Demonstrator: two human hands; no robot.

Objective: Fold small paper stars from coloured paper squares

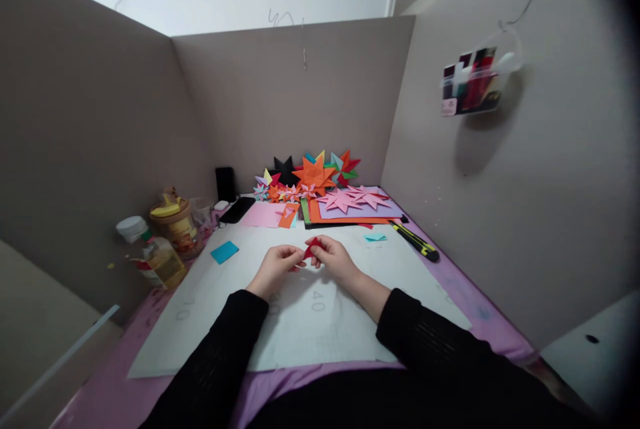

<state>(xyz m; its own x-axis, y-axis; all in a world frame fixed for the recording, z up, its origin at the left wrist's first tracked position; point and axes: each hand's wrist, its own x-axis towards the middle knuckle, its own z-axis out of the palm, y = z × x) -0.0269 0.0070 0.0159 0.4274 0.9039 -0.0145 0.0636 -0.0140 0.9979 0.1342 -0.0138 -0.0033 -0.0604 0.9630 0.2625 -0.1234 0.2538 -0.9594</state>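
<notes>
Between my two hands, above the middle of the white sheet [300,342], is a small folded piece of red paper [312,247]. My right hand [333,259] pinches it between thumb and fingers. My left hand [280,267] has thumb and fingers closed at the paper's left edge, partly covering it. To the left lies a small blue paper [225,252], flat on the sheet. A light-blue folded paper piece [375,237] rests to the right, beyond my right hand.
Folded paper stars [315,175] line the back, with pink stars [340,200] on stacked coloured paper. A yellow-black box cutter [415,241] lies right. Phone [237,210], bottle [163,262] and jar [177,225] stand or lie left. Grey partitions [295,95] enclose three sides.
</notes>
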